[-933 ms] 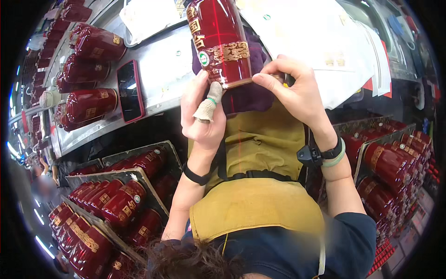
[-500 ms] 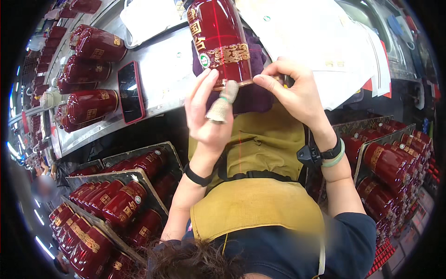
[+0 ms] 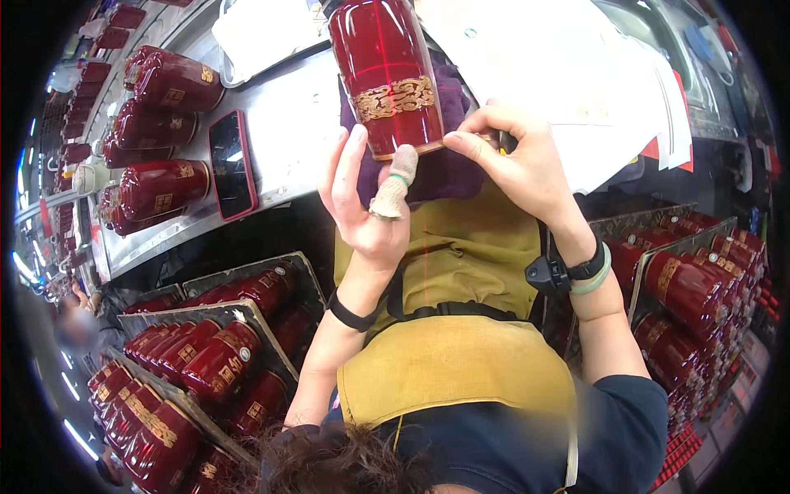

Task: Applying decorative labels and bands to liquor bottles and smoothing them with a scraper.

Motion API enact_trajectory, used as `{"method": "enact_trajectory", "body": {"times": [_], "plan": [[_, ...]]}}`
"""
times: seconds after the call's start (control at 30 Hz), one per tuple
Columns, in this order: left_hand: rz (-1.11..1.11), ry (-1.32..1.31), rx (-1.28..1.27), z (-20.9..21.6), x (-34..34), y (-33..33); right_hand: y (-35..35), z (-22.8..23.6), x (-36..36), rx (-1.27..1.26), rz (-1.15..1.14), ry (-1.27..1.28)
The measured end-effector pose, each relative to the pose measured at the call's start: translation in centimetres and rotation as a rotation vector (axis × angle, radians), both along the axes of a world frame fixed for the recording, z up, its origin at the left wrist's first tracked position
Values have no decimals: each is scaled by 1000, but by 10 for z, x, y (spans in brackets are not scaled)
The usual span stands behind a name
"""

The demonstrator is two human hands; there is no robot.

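A tall red canister with a gold band lies on a purple cloth at the edge of a metal table, its base toward me. My left hand is under the base with fingers spread, and its bandaged thumb touches the bottom rim. My right hand pinches the bottom rim from the right with thumb and fingertips. Both wrists wear dark bands.
Several more red canisters lie on the table at left beside a dark phone. White papers cover the table's right. Trays of red canisters stand low at left, and others at right. A yellow apron hangs below.
The canister has turned, so its small white sticker is out of view. My left fingers have opened and come off its side; only the thumb stays at the base. My right hand holds its place.
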State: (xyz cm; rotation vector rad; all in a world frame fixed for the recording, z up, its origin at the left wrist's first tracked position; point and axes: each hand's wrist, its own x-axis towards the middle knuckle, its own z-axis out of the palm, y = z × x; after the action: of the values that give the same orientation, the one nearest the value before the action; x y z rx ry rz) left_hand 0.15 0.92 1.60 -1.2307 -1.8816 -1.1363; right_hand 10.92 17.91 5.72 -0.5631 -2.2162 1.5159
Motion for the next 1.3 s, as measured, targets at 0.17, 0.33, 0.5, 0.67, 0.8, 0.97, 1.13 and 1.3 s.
{"method": "enact_trajectory", "body": {"times": [0.17,0.33,0.5,0.67,0.8,0.97,1.13,1.3], "plan": [[-135,-180,76,-3,-7,5,-1,3,-2,7,-7,37],[-177,-345,142,-6,-3,0,-7,18,-2,-56,16,62],[-90,-460,130,-6,1,-2,-7,24,-2,-40,22,82],[-29,-122,0,1,-4,-1,3,6,4,-6,1,15],[-1,-90,-66,5,-2,-1,3,1,2,-7,-20,10],[-39,-21,-79,15,-1,7,4,-2,2,24,-25,-13],[-126,-274,96,-4,-8,-1,-3,5,1,-29,-14,3],[-80,-212,42,-11,-8,-6,-1,1,2,-35,-4,40]]}}
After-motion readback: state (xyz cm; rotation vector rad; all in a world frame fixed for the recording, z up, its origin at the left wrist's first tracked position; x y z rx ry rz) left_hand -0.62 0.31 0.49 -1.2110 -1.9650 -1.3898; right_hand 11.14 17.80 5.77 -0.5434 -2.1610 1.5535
